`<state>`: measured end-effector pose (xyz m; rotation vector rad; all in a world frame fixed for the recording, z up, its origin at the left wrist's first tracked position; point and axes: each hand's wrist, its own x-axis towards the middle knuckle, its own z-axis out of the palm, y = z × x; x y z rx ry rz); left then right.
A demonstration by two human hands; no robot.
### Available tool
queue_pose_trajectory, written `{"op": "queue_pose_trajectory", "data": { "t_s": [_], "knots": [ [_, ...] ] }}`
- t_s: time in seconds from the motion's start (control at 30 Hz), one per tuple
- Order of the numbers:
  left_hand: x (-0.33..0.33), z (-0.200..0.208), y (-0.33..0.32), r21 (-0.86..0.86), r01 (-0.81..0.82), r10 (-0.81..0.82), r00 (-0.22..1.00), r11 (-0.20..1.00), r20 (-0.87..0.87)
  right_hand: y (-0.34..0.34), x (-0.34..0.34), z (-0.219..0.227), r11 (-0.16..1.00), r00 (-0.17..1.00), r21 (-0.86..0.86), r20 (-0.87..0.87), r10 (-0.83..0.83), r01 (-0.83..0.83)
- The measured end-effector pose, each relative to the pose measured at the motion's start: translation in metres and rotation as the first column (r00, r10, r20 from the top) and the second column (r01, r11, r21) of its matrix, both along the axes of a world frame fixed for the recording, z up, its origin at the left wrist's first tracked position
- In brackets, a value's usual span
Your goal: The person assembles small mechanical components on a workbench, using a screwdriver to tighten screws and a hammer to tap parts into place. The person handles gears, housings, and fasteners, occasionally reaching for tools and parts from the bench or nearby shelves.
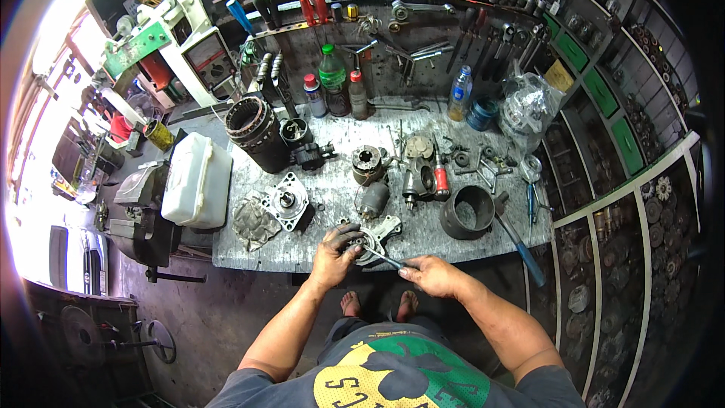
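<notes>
At the bench's near edge, my left hand (334, 255) has its fingers curled over the rim of a light-grey metal end housing (387, 230) with a round opening. My right hand (433, 276) grips the end of a slim screwdriver-like tool (387, 259). Its shaft points left and reaches the housing beside my left fingers; the tip is too small to make out. Just beyond the housing lies a dark cylindrical motor part (374, 200). Left of it, a square metal flange (287, 200) with a central shaft stands by a crumpled grey rag (255, 223).
A large cylindrical housing (255, 136) and a white plastic case (195, 181) stand at left. To the right are a dark metal ring (468, 215) and a blue-handled hammer (526, 258) over the edge. Bottles (332, 75) line the back; a vise (140, 211) is far left.
</notes>
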<state>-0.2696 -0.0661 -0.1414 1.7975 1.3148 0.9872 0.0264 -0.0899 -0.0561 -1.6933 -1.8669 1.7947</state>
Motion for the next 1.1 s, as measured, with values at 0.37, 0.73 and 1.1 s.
{"op": "queue_pose_trajectory", "data": {
  "t_s": [0.37, 0.73, 1.1],
  "knots": [
    [-0.005, 0.004, 0.005, 0.017, 0.116, -0.116, 0.993, 0.993, -0.034, 0.01, 0.004, 0.005, 0.999, 0.998, -0.028, 0.046, 0.033, -0.032],
    [-0.009, 0.01, 0.009, 0.026, 0.204, -0.199, 0.972, 0.979, -0.124, 0.044, 0.018, 0.01, 0.952, 0.996, -0.3, -0.089, 0.03, -0.056],
    [-0.007, 0.007, 0.005, -0.01, 0.119, -0.12, 0.992, 0.993, -0.048, -0.017, -0.012, 0.025, 0.785, 0.893, 0.511, 0.434, 0.115, -0.35]
  ]
}}
